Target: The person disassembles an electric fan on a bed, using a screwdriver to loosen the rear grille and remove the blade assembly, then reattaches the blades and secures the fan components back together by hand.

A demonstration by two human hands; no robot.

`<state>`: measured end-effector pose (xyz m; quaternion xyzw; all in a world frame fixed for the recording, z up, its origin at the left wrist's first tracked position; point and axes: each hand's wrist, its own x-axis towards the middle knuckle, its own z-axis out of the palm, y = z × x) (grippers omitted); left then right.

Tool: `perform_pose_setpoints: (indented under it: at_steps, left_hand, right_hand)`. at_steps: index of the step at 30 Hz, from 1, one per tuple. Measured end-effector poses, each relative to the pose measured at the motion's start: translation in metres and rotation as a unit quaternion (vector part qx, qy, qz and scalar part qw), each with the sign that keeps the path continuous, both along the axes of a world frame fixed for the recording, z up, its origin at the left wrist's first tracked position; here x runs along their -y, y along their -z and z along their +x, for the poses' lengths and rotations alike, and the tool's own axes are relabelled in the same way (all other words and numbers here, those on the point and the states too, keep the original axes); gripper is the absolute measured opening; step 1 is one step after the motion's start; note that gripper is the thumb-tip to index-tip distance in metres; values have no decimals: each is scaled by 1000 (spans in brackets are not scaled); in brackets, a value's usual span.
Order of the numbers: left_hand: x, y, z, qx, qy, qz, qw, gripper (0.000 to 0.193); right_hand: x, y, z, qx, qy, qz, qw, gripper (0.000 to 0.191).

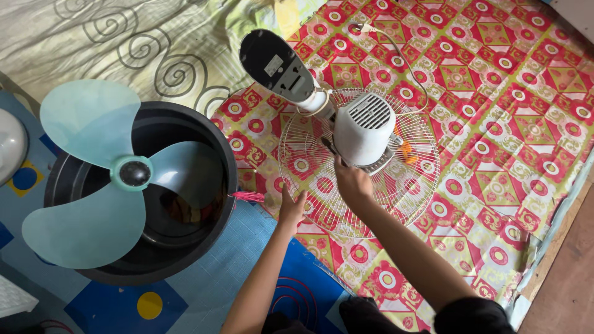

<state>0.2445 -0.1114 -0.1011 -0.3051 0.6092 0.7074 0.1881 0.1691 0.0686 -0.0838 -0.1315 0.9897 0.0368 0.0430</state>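
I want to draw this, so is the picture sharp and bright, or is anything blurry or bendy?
Head view: soft, even daylight with faint shadows; the fan motor looks bright but not glaring; the black tub is dark inside; the left hand and right hand look sharp; the edges bend slightly.

Soft, even daylight, faint shadows, sharp focus throughout, with slight wide-angle stretching toward the edges.

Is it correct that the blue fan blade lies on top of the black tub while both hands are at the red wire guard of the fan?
Not quite: the wire guard is white, not red; only the patterned mat beneath is red. The head view shows this. The blue fan blade does lie on the black tub, and the left hand and right hand are at the guard.
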Motion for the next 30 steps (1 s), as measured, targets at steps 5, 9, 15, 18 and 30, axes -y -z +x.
perform_pose_setpoints:
  at_steps: [5, 9, 15, 18, 30]
  left_hand:
    - [-6, 6, -5, -150, 136, -325, 924, 115]
    - [-10, 10, -18, -183, 267, -395, 860, 115]
    - [-3, 7, -19, -209, 265, -418, 844, 115]
    - [2, 5, -17, -197, 272, -419, 843, 113]
    - [12, 13, -16, -266, 258, -435, 821, 113]
  right_hand:
    - [3, 9, 6, -10, -13, -20, 1000, 57]
    - [-22, 7, 44, 52, -28, 0, 998, 69]
    - [16, 10, 0, 5, -8, -17, 1000, 63]
    - [29, 6, -11, 6, 25, -36, 999, 64]
    - [27, 13, 11, 45, 40, -12, 998, 62]
